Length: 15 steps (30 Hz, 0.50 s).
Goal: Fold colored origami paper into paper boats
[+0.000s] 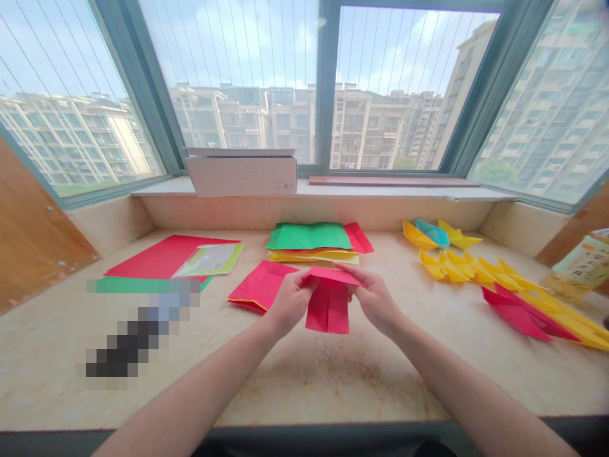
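Note:
Between my two hands is a red sheet of folding paper [328,308], raised a little above the marble-like ledge. Its upper part is bent over as a flap, and creases run down the hanging part. My left hand [291,297] pinches its left edge, and my right hand [373,293] grips the right side; some fingers of both are hidden behind the paper. Just left of my left hand lies a stack of creased red paper [259,282] with a yellow edge beneath. Beyond my hands rests a pile of creased sheets, green [309,236] on top, red and yellow showing.
Folded paper boats stand at the right: yellow [447,266], blue [432,233] and red [528,312]. Flat red sheets [152,254] and a clear packet [209,260] lie at left, near a blurred-out object [137,336]. A white box [242,174] sits on the sill.

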### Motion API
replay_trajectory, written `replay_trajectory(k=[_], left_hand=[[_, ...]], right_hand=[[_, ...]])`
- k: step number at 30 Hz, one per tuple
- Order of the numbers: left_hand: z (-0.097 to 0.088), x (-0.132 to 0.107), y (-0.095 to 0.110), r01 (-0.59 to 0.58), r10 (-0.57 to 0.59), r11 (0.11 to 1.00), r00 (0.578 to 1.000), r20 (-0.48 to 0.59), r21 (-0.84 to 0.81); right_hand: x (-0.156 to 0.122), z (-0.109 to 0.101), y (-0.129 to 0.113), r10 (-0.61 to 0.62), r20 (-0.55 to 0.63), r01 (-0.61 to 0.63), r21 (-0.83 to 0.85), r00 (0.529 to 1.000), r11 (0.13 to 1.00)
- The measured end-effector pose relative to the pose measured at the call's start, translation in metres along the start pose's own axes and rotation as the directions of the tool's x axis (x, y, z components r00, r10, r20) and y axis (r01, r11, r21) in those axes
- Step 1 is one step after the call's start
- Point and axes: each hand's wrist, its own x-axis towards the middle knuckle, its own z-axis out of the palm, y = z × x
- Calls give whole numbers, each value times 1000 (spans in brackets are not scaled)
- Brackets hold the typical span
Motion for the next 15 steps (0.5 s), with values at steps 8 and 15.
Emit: replay_trajectory(k=[8,15], left_hand=[[-4,2,-2,-52,55,992,998,-24,113],[-3,0,3,-18,13,997,998,63,79]], right_hand=[[-2,-1,5,-79,-24,76,-120,997,990],[-2,0,4,-74,-7,74,-83,997,994]])
